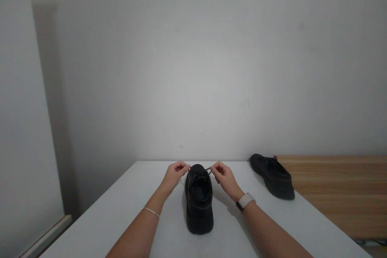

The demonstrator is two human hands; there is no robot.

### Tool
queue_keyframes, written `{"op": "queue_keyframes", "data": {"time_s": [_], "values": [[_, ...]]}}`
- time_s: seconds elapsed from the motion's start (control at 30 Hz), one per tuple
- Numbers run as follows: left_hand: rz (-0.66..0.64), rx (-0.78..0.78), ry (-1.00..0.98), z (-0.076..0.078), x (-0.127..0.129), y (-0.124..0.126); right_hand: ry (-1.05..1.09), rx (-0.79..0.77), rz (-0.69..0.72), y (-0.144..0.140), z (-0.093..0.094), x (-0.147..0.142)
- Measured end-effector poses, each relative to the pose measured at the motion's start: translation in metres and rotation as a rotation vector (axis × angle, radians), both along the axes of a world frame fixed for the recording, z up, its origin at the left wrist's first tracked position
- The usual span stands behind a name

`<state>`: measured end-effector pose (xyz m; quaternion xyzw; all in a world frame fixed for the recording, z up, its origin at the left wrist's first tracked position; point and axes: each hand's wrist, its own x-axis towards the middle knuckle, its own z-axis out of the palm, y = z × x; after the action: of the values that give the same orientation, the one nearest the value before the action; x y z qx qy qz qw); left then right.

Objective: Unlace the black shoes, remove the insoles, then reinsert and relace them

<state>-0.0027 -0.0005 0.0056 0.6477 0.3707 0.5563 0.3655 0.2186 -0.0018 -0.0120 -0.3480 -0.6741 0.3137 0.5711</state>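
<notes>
A black lace-up shoe (200,209) stands upright on the white table, its heel toward me and its toe pointing at the wall. At the left of its toe, my left hand (175,174) is closed in a pinch; the lace end there is mostly hidden by the fingers. On the other side, my right hand (222,173) pinches the black shoelace (208,170), which runs out taut from the top of the shoe. Both hands are level with the lacing, a little above the tabletop.
A second black shoe (273,177) rests near the right edge of the white table (133,209). Beyond that edge is a wood-grain panel (335,197). A grey wall (196,68) rises behind the table, and a white panel (24,109) stands at far left.
</notes>
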Motion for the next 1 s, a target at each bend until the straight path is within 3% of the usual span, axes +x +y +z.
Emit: {"op": "queue_keyframes", "data": {"time_s": [0.07, 0.27, 0.53, 0.8, 1.0], "values": [[-0.022, -0.017, -0.001, 0.0005, -0.0009, -0.0009, 0.006, -0.027, 0.038, -0.0009, 0.0006, 0.0002], [-0.272, -0.084, 0.066, -0.0029, 0.0014, -0.0044, -0.024, -0.096, 0.229, -0.0024, 0.0006, -0.0019], [-0.113, -0.045, 0.034, -0.0056, -0.0008, 0.0022, 0.077, -0.054, 0.038, 0.0029, 0.0005, 0.0034], [-0.215, -0.075, 0.068, -0.0052, 0.0027, -0.0014, 0.013, -0.102, 0.202, 0.0001, -0.0016, -0.0004], [-0.128, -0.047, 0.051, -0.0069, 0.0003, 0.0013, 0.081, -0.053, 0.047, 0.0068, -0.0032, 0.0035]]}}
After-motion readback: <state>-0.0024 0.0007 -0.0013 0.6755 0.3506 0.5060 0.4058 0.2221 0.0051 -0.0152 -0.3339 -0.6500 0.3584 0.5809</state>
